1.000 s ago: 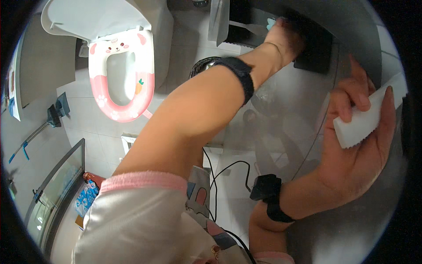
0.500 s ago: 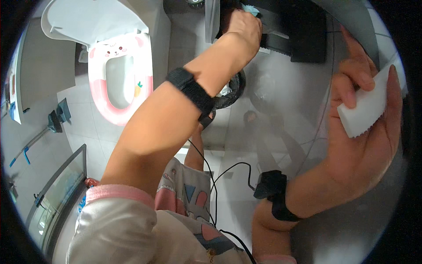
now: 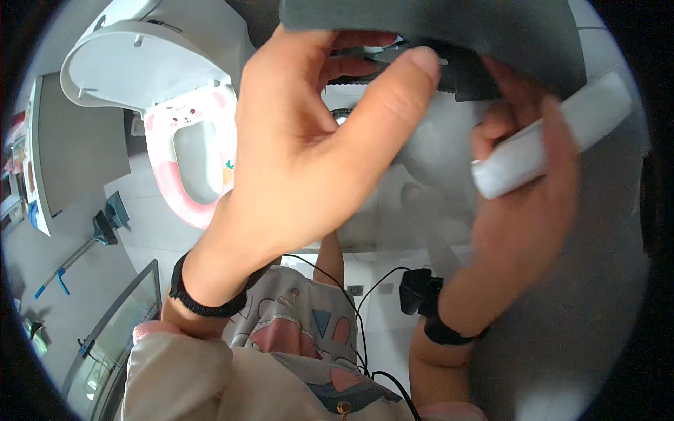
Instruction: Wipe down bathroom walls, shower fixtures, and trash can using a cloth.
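Left hand (image 3: 309, 161): raised close to camera, fingers pinching a dark object (image 3: 393, 59) at a grey panel's edge.
Right hand (image 3: 523, 210): fingers clasping a white block (image 3: 554, 137), held aside, clear of the left.
Behind: toilet with pink seat (image 3: 186, 172).

The dark gadget (image 3: 421, 59) is mostly hidden by the left hand (image 3: 309, 161); the white pad (image 3: 554, 133) is blurred, tbh.

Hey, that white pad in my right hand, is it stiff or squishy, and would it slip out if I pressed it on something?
The white pad looks like a foam block: probably light and slightly squishy. It keeps a straight bar shape in the right hand, so likely not floppy. The fingers wrap across it, and its matte surface suggests a slip is unlikely.
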`<state>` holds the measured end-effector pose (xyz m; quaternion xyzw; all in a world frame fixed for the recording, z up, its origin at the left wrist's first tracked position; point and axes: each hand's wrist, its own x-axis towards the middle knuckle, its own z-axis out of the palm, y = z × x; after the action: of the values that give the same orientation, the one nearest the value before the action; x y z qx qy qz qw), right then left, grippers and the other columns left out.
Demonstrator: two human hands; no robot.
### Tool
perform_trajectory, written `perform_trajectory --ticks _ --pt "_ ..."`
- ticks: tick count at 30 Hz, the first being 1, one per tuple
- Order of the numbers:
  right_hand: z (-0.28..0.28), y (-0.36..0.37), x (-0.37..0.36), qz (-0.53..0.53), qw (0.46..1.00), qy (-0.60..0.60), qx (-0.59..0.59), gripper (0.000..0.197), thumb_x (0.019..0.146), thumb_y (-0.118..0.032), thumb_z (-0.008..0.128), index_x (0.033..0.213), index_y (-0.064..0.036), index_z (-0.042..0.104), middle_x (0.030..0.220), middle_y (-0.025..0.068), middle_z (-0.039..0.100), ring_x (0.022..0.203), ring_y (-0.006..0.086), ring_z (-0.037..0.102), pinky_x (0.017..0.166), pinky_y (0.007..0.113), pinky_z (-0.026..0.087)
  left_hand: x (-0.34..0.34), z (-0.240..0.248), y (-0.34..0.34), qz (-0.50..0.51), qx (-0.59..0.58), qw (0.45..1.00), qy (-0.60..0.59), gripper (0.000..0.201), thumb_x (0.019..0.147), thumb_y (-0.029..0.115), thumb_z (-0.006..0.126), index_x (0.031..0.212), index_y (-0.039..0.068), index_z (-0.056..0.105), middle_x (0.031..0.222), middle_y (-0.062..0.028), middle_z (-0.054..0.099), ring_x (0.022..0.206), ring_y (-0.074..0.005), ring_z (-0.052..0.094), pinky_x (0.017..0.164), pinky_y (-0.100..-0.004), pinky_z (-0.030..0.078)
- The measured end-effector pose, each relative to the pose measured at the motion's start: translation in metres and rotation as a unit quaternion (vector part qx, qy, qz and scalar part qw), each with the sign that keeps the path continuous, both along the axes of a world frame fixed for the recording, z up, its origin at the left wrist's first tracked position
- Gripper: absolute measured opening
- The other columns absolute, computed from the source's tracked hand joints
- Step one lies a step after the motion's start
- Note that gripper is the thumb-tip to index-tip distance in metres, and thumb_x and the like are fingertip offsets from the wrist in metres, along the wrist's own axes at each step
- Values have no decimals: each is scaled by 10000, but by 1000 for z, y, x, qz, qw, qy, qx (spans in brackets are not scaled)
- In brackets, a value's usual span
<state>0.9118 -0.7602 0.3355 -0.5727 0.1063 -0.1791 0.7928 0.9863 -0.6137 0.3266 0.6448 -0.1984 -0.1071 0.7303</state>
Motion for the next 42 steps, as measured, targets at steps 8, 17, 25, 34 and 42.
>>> perform_trajectory --ticks 8,17,25,34,42 --pt "-60 75 -12 -59 981 92 -160 458 807 -110 516 1171 24 272 1036 176 403 907 248 443 794 369 364 12 -16 23 -101 -30 991 -88 562 628 124 736 1103 -43 486 1115 -175 539 980 -231 545 840 -340 412" --pt "-96 50 29 -86 966 -68 -234 456 817 -104 485 1237 8 346 1168 204 417 1033 308 423 902 391 312 6 38 19 -64 178 980 -67 385 641 -19 722 976 -75 541 917 -142 607 854 -198 584 771 -299 443" --pt "-160 17 90 -43 774 72 -628 309 815 -227 491 1103 -126 537 1239 144 432 1113 319 428 935 474 301 15 40 33 18 303 949 -81 473 661 -17 696 1069 -91 470 983 -165 580 916 -219 574 831 -321 438" --pt "-171 -35 96 -157 567 137 -797 182 747 -150 506 836 -38 619 944 141 581 918 299 525 842 422 402 4 37 34 39 228 969 -82 608 620 -51 724 1135 -43 401 1038 -166 548 973 -239 550 864 -359 423" --pt "-160 -44 80 -144 560 188 -794 212 756 -156 575 924 -32 612 960 171 593 900 317 559 784 396 446 0 40 27 18 179 981 -67 589 631 -59 713 1129 -39 399 1028 -174 547 965 -249 555 861 -362 423"
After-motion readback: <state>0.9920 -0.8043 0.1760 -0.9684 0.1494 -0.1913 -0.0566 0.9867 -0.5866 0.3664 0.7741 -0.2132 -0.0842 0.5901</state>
